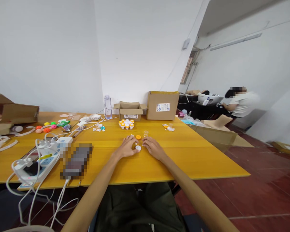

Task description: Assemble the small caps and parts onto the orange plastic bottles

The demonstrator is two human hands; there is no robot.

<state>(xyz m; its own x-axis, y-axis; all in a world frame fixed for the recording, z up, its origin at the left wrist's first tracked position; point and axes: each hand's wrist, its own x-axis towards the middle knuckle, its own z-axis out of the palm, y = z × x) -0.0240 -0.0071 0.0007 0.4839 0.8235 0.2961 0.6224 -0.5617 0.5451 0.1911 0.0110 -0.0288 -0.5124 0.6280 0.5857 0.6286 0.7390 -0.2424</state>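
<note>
Your left hand (127, 147) and your right hand (153, 147) lie flat on the yellow table (195, 154), fingers loose and spread, holding nothing. A small white cap (138, 148) sits right between them, just beside the fingertips of both hands. It looks like thin plastic, so it should be very light and stiff, and smooth enough to slip, so pinch it by its round edge with finger and thumb. At twelve o'clock from the white cap, close by, lies a small orange cap (138, 137), near your left fingertips. At one o'clock stands a tiny clear cup (145, 132), which is likely light and easy to tip over, so hold it by its sides. Farther off at eleven o'clock is a bunch of little bottles with orange and white tops (126, 123), standing close together. Behind them is an open cardboard box (130, 111), and a bigger closed box (162, 105) is at one o'clock. A clear water bottle (107, 106) stands upright at eleven o'clock. Far out at nine o'clock lies a white power strip (42, 161) with wires. Another person (241, 103) works well away at two o'clock.
</note>
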